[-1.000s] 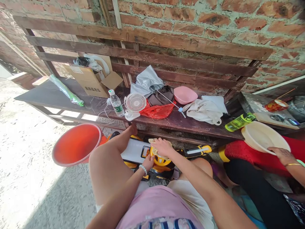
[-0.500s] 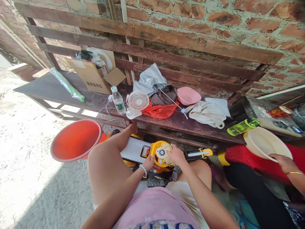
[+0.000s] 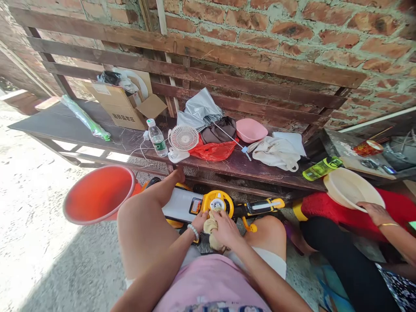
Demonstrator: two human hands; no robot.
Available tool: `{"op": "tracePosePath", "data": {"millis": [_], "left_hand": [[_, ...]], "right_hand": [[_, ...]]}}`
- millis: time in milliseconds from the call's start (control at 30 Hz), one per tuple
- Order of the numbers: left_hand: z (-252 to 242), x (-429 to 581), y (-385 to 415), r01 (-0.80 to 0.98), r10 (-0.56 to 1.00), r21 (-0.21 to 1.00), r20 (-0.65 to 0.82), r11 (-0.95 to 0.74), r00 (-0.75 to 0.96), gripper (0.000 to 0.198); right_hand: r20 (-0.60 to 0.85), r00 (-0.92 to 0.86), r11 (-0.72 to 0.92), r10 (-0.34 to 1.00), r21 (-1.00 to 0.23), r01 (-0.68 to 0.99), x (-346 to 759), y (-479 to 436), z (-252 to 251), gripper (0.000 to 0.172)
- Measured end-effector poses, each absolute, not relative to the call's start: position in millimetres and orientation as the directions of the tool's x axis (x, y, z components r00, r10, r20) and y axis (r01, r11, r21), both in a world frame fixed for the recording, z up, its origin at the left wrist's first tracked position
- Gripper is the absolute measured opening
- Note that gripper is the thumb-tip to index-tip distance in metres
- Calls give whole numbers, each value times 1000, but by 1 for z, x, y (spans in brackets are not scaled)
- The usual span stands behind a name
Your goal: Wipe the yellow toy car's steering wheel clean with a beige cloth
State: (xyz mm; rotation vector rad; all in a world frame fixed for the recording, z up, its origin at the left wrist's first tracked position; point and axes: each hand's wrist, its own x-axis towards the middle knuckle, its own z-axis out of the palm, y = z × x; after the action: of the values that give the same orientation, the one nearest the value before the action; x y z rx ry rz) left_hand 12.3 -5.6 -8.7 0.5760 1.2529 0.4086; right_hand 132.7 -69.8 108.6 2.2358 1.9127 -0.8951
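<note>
With twelve o'clock pointing from the yellow ring-shaped plastic wheel (image 3: 231,209) toward the bench, the beige crumpled cloth (image 3: 210,225) lies at six o'clock, bunched under the right hand (image 3: 226,228), whose fingers are curled over it; their tips and the cloth's far side are hidden. The left hand (image 3: 199,221), wearing a pale bead bracelet (image 3: 193,232) at the wrist, sits between seven and eight o'clock with its fingers drawn narrow. Whether they pinch the wheel's rim, the cloth's edge or neither cannot be told.

The wheel belongs to a yellow, white and black plastic ride-on toy (image 3: 178,203); the person's bent leg, hands and shirt cover much of its body. At three o'clock stretches a black-and-yellow jointed plastic arm (image 3: 264,206).

At nine o'clock stands a red-orange plastic bucket (image 3: 100,190), its right edge partly behind the knee. On the dark wooden bench (image 3: 234,170), a white round fan (image 3: 183,138) is at eleven and a pink plastic basin (image 3: 251,130) at one; the contents of the brown cardboard box (image 3: 121,115) near ten are hard to make out. Far out at three, a co-worker's hand (image 3: 373,213) touches a cream round basin (image 3: 338,186); that person is cut off by the right edge.
</note>
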Motion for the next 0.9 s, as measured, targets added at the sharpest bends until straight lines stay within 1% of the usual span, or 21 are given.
{"op": "tracePosePath", "data": {"millis": [67, 133, 200, 267, 367, 467, 567, 633, 733, 833, 900], "left_hand": [[-3, 11, -5, -2, 524, 544, -807, 839, 271, 11], [3, 9, -3, -90, 470, 466, -827, 880, 310, 21], [8, 6, -1, -183, 450, 411, -826, 893, 339, 35], [11, 3, 1, -241, 451, 386, -822, 890, 347, 46], [12, 1, 4, -296, 445, 352, -823, 888, 353, 51], [13, 2, 5, -416, 460, 292, -796, 861, 395, 50], [15, 5, 7, -522, 503, 254, -758, 814, 416, 48], [16, 7, 8, -490, 492, 277, -779, 826, 388, 44], [17, 8, 7, -352, 463, 343, -812, 871, 354, 31], [16, 11, 4, -216, 520, 474, -799, 853, 302, 14], [14, 14, 1, -96, 556, 551, -793, 829, 248, 9]], "right_hand": [[-374, 135, -248, 918, -272, 930, 144, -45, 115, 62], [-311, 175, -253, 934, -229, 940, 153, -16, 116, 61], [-319, 148, -220, 936, -204, 954, 153, 8, 110, 59], [-359, 90, -160, 929, -170, 972, 143, 21, 101, 58], [-371, 6, -56, 929, -125, 991, 117, 17, 88, 55], [-363, -88, 31, 928, -160, 987, 103, -9, 82, 52], [-398, -189, 101, 898, -232, 968, 114, -42, 78, 57], [-414, -247, 136, 876, -279, 951, 133, -61, 76, 59], [-417, -270, 136, 868, -323, 937, 165, -81, 76, 54], [-407, -170, 45, 898, -298, 954, 191, -81, 83, 50], [-360, -91, -10, 929, -268, 963, 200, -68, 89, 53]]}}
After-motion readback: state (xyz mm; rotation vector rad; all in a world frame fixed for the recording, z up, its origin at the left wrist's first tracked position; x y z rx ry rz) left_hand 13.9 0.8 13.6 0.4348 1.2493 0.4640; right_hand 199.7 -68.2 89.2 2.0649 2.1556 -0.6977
